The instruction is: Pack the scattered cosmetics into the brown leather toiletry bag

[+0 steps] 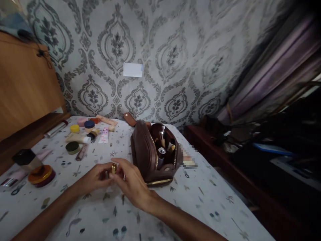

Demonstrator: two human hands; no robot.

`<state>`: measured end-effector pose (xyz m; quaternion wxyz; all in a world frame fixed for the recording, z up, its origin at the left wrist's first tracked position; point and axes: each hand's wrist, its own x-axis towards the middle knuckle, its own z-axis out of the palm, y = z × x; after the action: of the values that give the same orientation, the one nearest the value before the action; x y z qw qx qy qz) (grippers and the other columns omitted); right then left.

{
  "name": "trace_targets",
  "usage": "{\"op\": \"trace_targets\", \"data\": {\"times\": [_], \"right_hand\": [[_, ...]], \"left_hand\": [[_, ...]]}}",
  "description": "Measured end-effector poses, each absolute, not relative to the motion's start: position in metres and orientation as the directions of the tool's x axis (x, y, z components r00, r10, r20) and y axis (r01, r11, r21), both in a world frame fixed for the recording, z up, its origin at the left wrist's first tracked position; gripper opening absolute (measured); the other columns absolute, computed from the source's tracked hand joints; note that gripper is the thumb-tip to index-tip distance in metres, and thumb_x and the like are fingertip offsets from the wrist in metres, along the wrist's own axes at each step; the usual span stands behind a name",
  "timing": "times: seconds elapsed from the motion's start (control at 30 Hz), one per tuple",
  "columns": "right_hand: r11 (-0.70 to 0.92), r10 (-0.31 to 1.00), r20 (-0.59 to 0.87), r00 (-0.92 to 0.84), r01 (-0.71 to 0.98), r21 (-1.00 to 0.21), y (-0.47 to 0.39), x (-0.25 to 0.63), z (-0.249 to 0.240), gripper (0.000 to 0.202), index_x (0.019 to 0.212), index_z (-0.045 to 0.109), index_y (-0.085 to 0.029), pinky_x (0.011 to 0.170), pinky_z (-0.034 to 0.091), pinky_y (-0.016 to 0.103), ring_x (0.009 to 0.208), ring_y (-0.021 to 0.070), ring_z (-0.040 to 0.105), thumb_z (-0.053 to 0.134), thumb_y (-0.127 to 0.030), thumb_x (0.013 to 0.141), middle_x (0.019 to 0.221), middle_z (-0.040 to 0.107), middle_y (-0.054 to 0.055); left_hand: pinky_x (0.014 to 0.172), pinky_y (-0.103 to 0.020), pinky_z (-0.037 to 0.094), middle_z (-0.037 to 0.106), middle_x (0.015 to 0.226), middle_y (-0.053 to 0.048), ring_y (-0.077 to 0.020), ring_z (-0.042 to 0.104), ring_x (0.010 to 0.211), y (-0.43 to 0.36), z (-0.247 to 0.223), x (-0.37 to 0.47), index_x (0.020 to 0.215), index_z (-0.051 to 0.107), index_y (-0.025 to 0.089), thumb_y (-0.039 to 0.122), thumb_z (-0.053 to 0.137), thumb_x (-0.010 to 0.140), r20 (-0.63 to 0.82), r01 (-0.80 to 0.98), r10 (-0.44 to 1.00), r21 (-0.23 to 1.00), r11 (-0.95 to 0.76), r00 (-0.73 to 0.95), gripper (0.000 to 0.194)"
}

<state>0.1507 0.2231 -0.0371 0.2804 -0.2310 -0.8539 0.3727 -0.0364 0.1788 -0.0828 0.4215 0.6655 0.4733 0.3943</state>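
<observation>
Bare forearms and two hands, foremost over a patterned white cloth. Left hand (101, 175): fingers curled nearly closed, tips against a small gold piece (114, 168). Right hand (131, 182): thumb and fingers pinched closed on the same piece, palm partly around it. Gold piece: between both sets of fingertips, lower part hidden by them.

Brown bag (141, 150): open, close beyond the right hand, blocking the space ahead and to the right; inside, a silver-topped container (162, 153) and other cosmetics.

To the left, apart from the hands: orange-topped round jar (41, 175); black-capped bottle (27, 159); dark green round jar (72, 147); slim tube (81, 152). Farther back: blue-lidded jar (89, 126), yellow-lidded jar (74, 128), pink-and-white tube (104, 135).

Gold piece, orientation: long axis roughly upright, rounded end up.
</observation>
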Motion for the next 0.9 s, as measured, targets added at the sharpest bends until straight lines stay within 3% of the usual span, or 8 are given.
{"op": "trace_targets", "data": {"times": [0.23, 0.33, 0.53, 0.7, 0.8, 0.9], "right_hand": [[0.778, 0.478, 0.17, -0.862, 0.325, -0.538, 0.23, 0.162, -0.009, 0.012, 0.102, 0.061, -0.021, 0.067, 0.039, 0.025, 0.075, 0.0155, 0.058, 0.055, -0.021, 0.092, 0.09, 0.063, 0.002], [0.801, 0.451, 0.166, -0.877, 0.316, -0.508, 0.233, 0.166, 0.001, 0.006, 0.095, 0.06, -0.018, 0.064, 0.037, 0.025, 0.071, 0.0153, 0.056, 0.054, -0.02, 0.093, 0.086, 0.062, 0.003], [0.77, 0.471, 0.355, -0.808, 0.18, -0.612, 0.244, 0.185, 0.038, 0.006, 0.09, 0.058, -0.019, 0.062, 0.039, 0.023, 0.066, 0.0125, 0.052, 0.053, -0.021, 0.093, 0.075, 0.059, -0.001], [0.753, 0.602, 0.541, -0.587, 0.193, -0.629, 0.275, 0.215, 0.08, 0.015, 0.094, 0.058, -0.02, 0.059, 0.038, 0.023, 0.061, 0.0115, 0.051, 0.053, -0.034, 0.094, 0.072, 0.059, -0.002], [0.785, 0.618, 0.65, -0.442, 0.31, -0.536, 0.302, 0.232, 0.093, 0.018, 0.095, 0.058, -0.019, 0.059, 0.037, 0.024, 0.061, 0.012, 0.052, 0.054, -0.036, 0.093, 0.073, 0.06, -0.001], [0.782, 0.599, 0.664, -0.448, 0.504, -0.366, 0.327, 0.242, 0.092, 0.012, 0.092, 0.059, -0.018, 0.062, 0.036, 0.025, 0.064, 0.0134, 0.053, 0.054, -0.029, 0.092, 0.071, 0.06, -0.001]], "left_hand": [[0.058, -0.023, 0.039, 0.058, 0.073, 0.001, -0.0136, 0.046, 0.065, 0.178, -0.092, -0.036, 0.089, 0.066, 0.017, 0.05, 0.063, 0.082, 0.094, 0.406, 0.966, 0.894, -0.189, 0.242, 0.034], [0.059, -0.023, 0.038, 0.057, 0.074, 0.001, -0.0138, 0.046, 0.066, 0.177, -0.086, -0.033, 0.091, 0.067, 0.018, 0.05, 0.065, 0.08, 0.09, 0.399, 0.96, 0.896, -0.194, 0.265, 0.034], [0.06, -0.024, 0.04, 0.062, 0.08, 0.0, -0.0154, 0.052, 0.069, 0.177, -0.076, -0.035, 0.099, 0.064, 0.021, 0.054, 0.068, 0.075, 0.046, 0.338, 0.974, 0.933, -0.12, 0.22, 0.041], [0.062, -0.025, 0.041, 0.064, 0.084, -0.002, -0.0171, 0.056, 0.074, 0.181, -0.088, -0.041, 0.107, 0.061, 0.022, 0.055, 0.066, 0.078, -0.024, 0.296, 0.978, 0.954, -0.039, 0.207, 0.044], [0.064, -0.026, 0.04, 0.063, 0.086, -0.003, -0.0173, 0.056, 0.077, 0.182, -0.097, -0.043, 0.107, 0.062, 0.022, 0.054, 0.064, 0.082, -0.049, 0.294, 0.972, 0.956, -0.022, 0.232, 0.04], [0.064, -0.026, 0.039, 0.062, 0.085, -0.003, -0.017, 0.055, 0.076, 0.184, -0.102, -0.044, 0.102, 0.063, 0.021, 0.055, 0.063, 0.082, -0.053, 0.305, 0.972, 0.952, -0.019, 0.227, 0.04]]}}
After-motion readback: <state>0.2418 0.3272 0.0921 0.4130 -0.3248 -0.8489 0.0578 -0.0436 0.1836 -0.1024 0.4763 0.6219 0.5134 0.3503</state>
